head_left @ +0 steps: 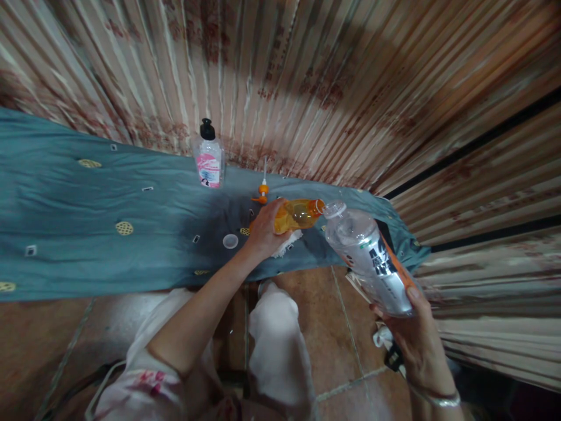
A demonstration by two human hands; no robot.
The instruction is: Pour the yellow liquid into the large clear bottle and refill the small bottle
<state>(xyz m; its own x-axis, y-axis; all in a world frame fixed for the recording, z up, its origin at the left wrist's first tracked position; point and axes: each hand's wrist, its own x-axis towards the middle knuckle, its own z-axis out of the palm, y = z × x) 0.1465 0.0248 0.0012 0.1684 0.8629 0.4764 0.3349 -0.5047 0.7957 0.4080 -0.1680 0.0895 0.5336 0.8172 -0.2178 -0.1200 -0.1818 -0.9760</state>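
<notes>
My left hand (266,227) is wrapped round an orange see-through bottle (300,214), tilted nearly level with its open neck to the right. In my right hand (414,327) is a large clear plastic bottle (362,248) with a silver and orange label, gripped near its base. It leans up to the left, and its mouth meets or almost meets the orange neck; I cannot tell if they touch. An orange pump top (263,190) with a clear tube lies just beyond my left hand. Something white (288,244) shows beneath that hand.
A clear bottle (209,161) with a black cap and pink label stands at the back near the pleated curtain (245,76). A small round white lid (230,241) lies on the blue-green cloth (153,234). Tiled floor (324,327) shows in front.
</notes>
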